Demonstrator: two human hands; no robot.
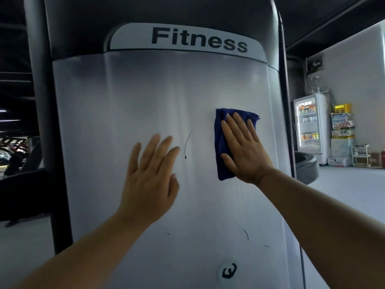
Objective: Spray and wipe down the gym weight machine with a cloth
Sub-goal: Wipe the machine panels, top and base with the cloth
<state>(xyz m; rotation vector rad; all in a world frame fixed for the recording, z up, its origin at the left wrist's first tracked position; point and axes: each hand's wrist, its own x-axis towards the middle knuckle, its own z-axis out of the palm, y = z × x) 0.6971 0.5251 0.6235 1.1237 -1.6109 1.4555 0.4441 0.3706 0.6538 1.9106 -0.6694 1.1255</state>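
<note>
Grey and smooth, the weight machine cover [129,97] fills almost all our view, with the word "Fitness" [199,40] on a pale label near its top. Our left hand [150,174] is raised flat at the panel, fingers straight and a little spread, holding nothing; we cannot tell if it touches. Our right hand [244,147] presses the blue cloth [221,142] flat on the panel's right part, fingers straight and slightly apart. A thin dark mark [187,143] lies between the hands.
</note>
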